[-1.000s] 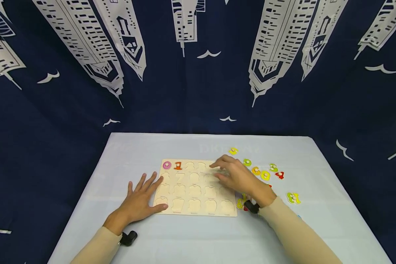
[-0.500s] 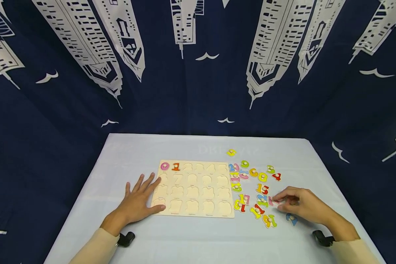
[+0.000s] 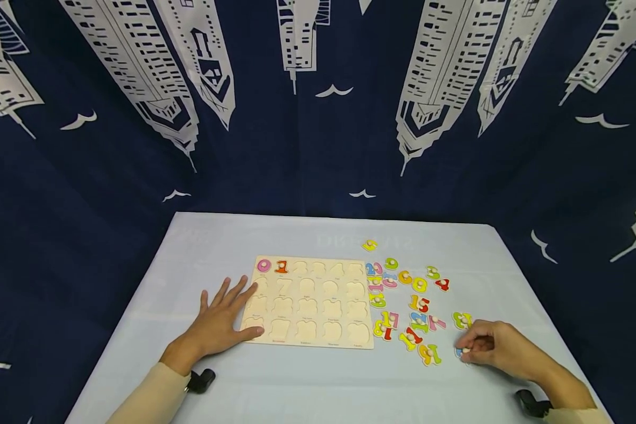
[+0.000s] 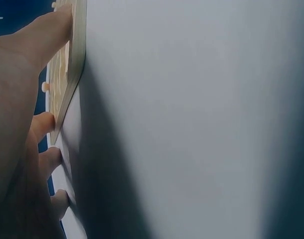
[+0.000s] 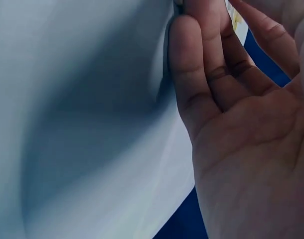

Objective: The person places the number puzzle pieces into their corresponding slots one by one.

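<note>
With 0 and 1 seated in the board, you pinch a blue piece in your right hand, left hand spread at its edge, other numbers loose.

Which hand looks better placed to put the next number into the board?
The right hand, I'd say: it appears to pinch a blue number piece, with other loose numbers nearby. The left hand touches the board's edge away from those and seems better placed to steady it.
</note>
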`<state>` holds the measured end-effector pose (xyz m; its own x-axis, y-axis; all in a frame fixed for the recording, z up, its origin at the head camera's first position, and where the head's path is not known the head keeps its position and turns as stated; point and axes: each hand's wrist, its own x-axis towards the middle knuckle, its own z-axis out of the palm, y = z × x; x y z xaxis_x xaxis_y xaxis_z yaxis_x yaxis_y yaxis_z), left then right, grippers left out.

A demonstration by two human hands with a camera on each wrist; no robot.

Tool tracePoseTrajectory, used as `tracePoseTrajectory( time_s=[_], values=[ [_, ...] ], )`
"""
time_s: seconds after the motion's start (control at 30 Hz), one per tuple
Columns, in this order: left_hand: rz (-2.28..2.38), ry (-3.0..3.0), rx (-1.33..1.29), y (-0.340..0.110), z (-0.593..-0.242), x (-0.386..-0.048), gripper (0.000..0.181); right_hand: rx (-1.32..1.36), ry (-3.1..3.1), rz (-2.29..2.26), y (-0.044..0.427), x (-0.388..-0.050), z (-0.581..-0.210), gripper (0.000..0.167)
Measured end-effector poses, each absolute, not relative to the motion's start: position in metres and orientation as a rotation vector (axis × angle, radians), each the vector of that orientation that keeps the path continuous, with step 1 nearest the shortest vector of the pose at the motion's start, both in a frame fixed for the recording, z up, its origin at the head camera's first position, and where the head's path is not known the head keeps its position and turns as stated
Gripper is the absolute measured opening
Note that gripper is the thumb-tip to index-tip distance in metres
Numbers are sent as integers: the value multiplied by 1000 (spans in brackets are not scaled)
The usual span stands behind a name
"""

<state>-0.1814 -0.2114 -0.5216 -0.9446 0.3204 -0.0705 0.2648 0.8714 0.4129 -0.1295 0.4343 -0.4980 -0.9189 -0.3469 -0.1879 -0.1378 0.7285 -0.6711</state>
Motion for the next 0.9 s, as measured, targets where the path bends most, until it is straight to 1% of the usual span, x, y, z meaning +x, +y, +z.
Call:
tracePoseTrajectory(
  time_s=[0.2,0.53,0.77,0.9],
  values=[
    [596,2911,457,-211,-523,-183,110,-436,2661,-966,434,-129,-498,15],
    [582,2894,439,-213,-520,-182,111,-437,2716,-920,424,-134,-495,13],
    [594,2891,437,-212,-520,-183,111,-378,2676,-842,424,-143,-492,17],
    [600,2887,438,-211,-519,-183,111,-393,2678,-814,425,-144,-489,16]
  ],
)
